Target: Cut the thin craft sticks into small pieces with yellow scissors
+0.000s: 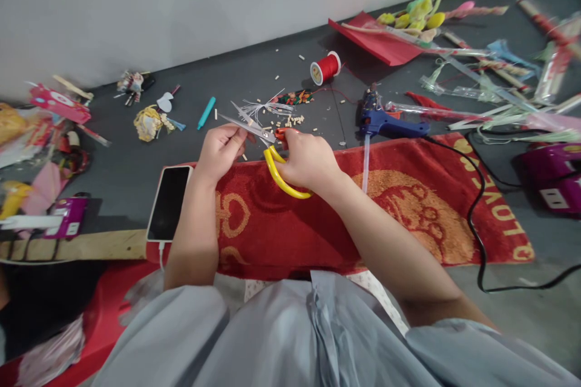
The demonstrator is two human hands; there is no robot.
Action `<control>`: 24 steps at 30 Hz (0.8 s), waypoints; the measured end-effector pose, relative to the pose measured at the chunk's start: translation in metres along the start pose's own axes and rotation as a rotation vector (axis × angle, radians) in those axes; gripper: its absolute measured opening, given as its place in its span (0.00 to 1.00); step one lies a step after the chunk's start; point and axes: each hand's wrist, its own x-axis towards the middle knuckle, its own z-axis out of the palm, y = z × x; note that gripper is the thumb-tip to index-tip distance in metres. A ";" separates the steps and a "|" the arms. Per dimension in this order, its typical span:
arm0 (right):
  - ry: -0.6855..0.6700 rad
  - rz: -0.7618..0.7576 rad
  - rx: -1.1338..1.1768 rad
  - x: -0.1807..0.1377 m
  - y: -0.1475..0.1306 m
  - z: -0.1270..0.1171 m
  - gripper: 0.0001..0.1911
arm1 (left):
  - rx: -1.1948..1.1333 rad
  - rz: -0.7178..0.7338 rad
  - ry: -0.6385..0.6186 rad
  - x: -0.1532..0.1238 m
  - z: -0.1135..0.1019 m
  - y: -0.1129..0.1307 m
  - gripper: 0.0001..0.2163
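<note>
My right hand grips a pair of scissors with one yellow handle loop and an orange-red one. Their blades are spread apart and point left toward my left hand. That hand is closed in a pinch beside the blades, and what lies between its fingertips is too small to tell. Just beyond the blades are a bundle of thin white strands and small cream-coloured cut pieces scattered on the dark table. Both hands are over the far edge of a red towel.
A phone with a cable lies left of my left forearm. Farther back are a turquoise stick and a spool of red thread. On the right are a blue glue gun, its black cord and a red sheet.
</note>
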 end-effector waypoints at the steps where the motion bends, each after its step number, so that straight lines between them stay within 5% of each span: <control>1: 0.006 0.003 -0.002 0.000 0.000 0.000 0.25 | 0.003 -0.002 -0.002 0.000 0.000 0.000 0.21; 9: -0.003 0.045 -0.037 0.001 -0.001 0.000 0.25 | 0.106 0.046 0.023 0.002 0.004 -0.004 0.20; 17: -0.013 0.069 -0.056 0.000 -0.003 0.001 0.24 | 0.610 0.346 0.433 0.003 0.021 -0.010 0.18; 24: 0.041 -0.042 -0.049 -0.001 0.001 0.005 0.26 | 0.617 0.406 0.368 0.002 0.014 -0.009 0.21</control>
